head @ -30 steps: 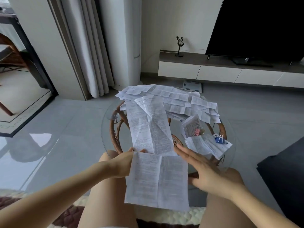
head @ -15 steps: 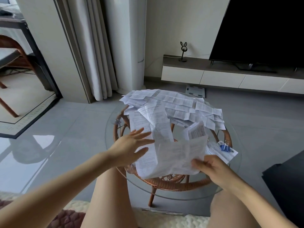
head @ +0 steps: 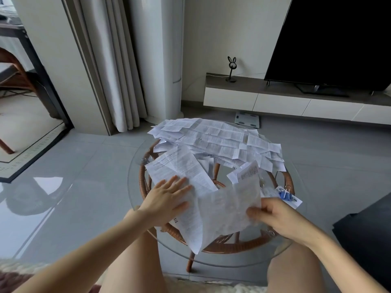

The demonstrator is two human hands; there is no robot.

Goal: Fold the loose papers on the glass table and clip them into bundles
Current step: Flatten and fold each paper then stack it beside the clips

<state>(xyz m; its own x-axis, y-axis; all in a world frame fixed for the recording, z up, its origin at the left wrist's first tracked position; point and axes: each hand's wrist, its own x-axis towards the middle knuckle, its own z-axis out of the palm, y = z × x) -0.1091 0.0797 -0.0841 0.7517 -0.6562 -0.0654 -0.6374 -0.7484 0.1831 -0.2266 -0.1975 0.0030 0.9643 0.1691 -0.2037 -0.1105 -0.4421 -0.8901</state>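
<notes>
A long printed sheet [head: 213, 210] lies bent across the near side of the round glass table [head: 296, 246]. My left hand [head: 169, 197] presses flat on its left part with straight fingers. My right hand [head: 273, 214] pinches the sheet's lifted right edge. Another folded paper [head: 246, 172] stands just behind the lifted edge. A heap of loose printed papers [head: 220, 140] covers the far half of the table. At the right edge a clipped bundle [head: 289, 199] carries a blue binder clip [head: 284, 195].
The glass top rests on a rattan frame [head: 228, 247]. A dark seat [head: 368, 233] is at the right. Beyond the table are a low TV cabinet [head: 275, 100], a TV [head: 338, 39], a floor scale [head: 247, 119] and curtains [head: 118, 66]. My bare knees sit under the near rim.
The sheet's hanging lower half has been lifted up and swung over to the right by my right hand. My left hand let go of the edge and now presses flat on the paper.
</notes>
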